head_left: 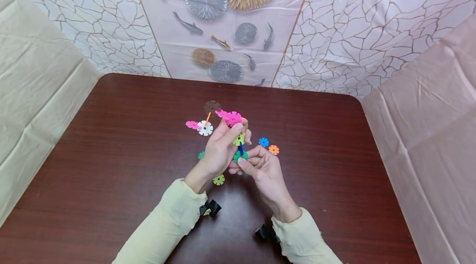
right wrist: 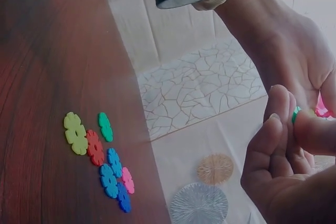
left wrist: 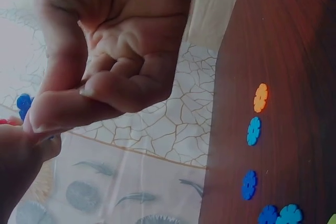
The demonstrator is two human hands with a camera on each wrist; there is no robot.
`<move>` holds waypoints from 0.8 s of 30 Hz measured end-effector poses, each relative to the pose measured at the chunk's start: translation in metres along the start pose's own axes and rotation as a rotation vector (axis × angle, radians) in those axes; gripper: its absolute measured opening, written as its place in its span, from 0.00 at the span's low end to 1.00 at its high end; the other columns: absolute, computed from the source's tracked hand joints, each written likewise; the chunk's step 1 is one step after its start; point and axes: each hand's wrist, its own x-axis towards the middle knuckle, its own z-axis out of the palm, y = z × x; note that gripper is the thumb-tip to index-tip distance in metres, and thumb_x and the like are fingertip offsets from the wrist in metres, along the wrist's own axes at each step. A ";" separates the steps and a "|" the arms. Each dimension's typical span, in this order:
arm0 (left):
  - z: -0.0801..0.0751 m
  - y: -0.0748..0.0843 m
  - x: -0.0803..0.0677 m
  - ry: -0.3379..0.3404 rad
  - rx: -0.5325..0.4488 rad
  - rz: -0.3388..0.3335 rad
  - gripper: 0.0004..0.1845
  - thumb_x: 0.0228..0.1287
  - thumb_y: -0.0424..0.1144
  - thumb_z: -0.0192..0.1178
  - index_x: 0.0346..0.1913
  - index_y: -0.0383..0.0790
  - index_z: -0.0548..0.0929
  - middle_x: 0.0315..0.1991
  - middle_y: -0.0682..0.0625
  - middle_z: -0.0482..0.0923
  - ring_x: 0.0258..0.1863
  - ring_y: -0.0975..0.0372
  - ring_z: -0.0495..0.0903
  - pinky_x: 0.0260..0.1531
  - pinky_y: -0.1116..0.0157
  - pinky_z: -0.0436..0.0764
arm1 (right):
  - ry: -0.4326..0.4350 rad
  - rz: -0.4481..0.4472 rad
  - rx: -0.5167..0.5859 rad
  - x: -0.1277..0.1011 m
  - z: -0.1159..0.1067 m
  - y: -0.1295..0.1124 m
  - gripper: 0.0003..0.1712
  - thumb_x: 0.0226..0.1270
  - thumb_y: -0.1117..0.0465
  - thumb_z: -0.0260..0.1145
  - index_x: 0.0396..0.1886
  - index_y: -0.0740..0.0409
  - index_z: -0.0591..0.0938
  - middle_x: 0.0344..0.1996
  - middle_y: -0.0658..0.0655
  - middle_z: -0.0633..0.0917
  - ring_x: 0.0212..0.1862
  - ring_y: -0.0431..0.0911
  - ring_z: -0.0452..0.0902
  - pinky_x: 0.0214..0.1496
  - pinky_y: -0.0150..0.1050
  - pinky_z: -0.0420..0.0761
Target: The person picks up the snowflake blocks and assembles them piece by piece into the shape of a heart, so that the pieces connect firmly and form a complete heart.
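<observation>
Both hands are raised over the table at a chain of notched plastic snowflake discs. My left hand (head_left: 215, 152) grips the chain with its thumb beside a bright pink disc (head_left: 233, 119) and a yellow-green disc (head_left: 239, 139). Below these, a dark blue disc (head_left: 241, 149) stands edge-on against a green disc (head_left: 240, 157). Thumb and fingers of my right hand (head_left: 265, 171) pinch that green disc. Left of the pink discs, a brown disc (head_left: 212, 107), an edge-on orange disc (head_left: 208, 117) and a white disc (head_left: 205, 128) appear linked. In the right wrist view, fingers hide most of the chain.
Loose discs lie on the dark wood table (head_left: 316, 165): a blue one (head_left: 263, 142) and an orange one (head_left: 273, 150) on the right, a yellow-green one (head_left: 218, 179) under the left wrist. The right wrist view shows a red disc (right wrist: 95, 148) among several others. Patterned cloth hangs behind.
</observation>
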 end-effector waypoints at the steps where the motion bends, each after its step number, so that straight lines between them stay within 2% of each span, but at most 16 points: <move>1: -0.001 0.000 0.001 0.008 -0.007 -0.002 0.09 0.77 0.34 0.38 0.53 0.39 0.66 0.36 0.46 0.68 0.38 0.58 0.73 0.49 0.68 0.72 | -0.002 -0.005 0.009 0.001 0.000 0.001 0.11 0.65 0.70 0.65 0.40 0.65 0.71 0.30 0.59 0.88 0.33 0.49 0.87 0.39 0.38 0.85; 5: -0.003 0.000 0.004 0.042 -0.004 -0.010 0.13 0.78 0.36 0.41 0.57 0.32 0.66 0.37 0.47 0.70 0.36 0.58 0.78 0.52 0.65 0.73 | -0.035 -0.031 0.037 0.003 -0.001 0.001 0.10 0.66 0.69 0.65 0.40 0.65 0.71 0.32 0.60 0.88 0.33 0.50 0.87 0.38 0.39 0.85; 9: -0.005 -0.001 0.006 0.074 0.021 -0.030 0.18 0.78 0.40 0.42 0.60 0.30 0.67 0.36 0.47 0.71 0.33 0.59 0.80 0.52 0.63 0.73 | -0.042 -0.009 -0.001 0.005 -0.001 0.002 0.09 0.65 0.69 0.66 0.39 0.66 0.73 0.30 0.59 0.88 0.32 0.49 0.87 0.37 0.38 0.85; 15: -0.005 -0.002 0.005 0.074 0.037 -0.021 0.18 0.79 0.41 0.42 0.61 0.34 0.69 0.37 0.46 0.72 0.33 0.58 0.79 0.50 0.62 0.74 | 0.057 0.012 -0.082 0.008 -0.001 0.004 0.07 0.60 0.70 0.70 0.35 0.66 0.80 0.26 0.56 0.86 0.27 0.45 0.83 0.37 0.39 0.85; 19: -0.005 -0.004 0.005 0.061 0.000 -0.002 0.17 0.79 0.39 0.41 0.61 0.36 0.69 0.38 0.45 0.72 0.31 0.57 0.79 0.44 0.63 0.77 | 0.078 -0.009 -0.047 0.009 -0.001 0.004 0.07 0.59 0.72 0.70 0.36 0.65 0.79 0.26 0.56 0.87 0.26 0.44 0.83 0.35 0.37 0.85; 24: -0.005 -0.005 0.004 0.060 -0.022 0.006 0.18 0.79 0.39 0.41 0.63 0.37 0.69 0.38 0.46 0.72 0.28 0.58 0.80 0.38 0.65 0.80 | 0.062 -0.019 -0.010 0.008 0.000 0.004 0.09 0.58 0.74 0.70 0.36 0.65 0.78 0.27 0.57 0.87 0.26 0.45 0.85 0.35 0.39 0.86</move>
